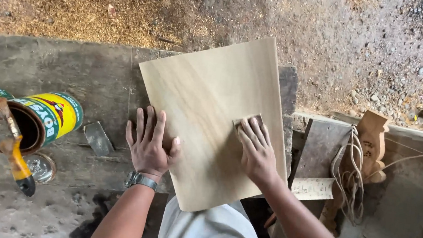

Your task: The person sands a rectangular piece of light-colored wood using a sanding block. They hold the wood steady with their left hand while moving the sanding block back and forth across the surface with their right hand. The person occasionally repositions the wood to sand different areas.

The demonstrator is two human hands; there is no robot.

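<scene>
Nearest me, my left hand (pixel 149 145) is lying flat, fingers spread, pinning the left edge of the pale wood panel (pixel 211 119) at six o'clock. My right hand (pixel 256 151) is pressing a sandpaper scrap (pixel 248 122) onto it (fingers flat). At nine o'clock, a paintbrush (pixel 3 136) is resting across an open can (pixel 43 119).

**Soft Daylight, Clear Picture**

The light is soft and even, like a cloudy day. Shadows are faint and small. The wooden board (pixel 211 119) looks brightest. Nothing shines too hard. Everything looks sharp, but lines bend slightly near the edges.
</scene>
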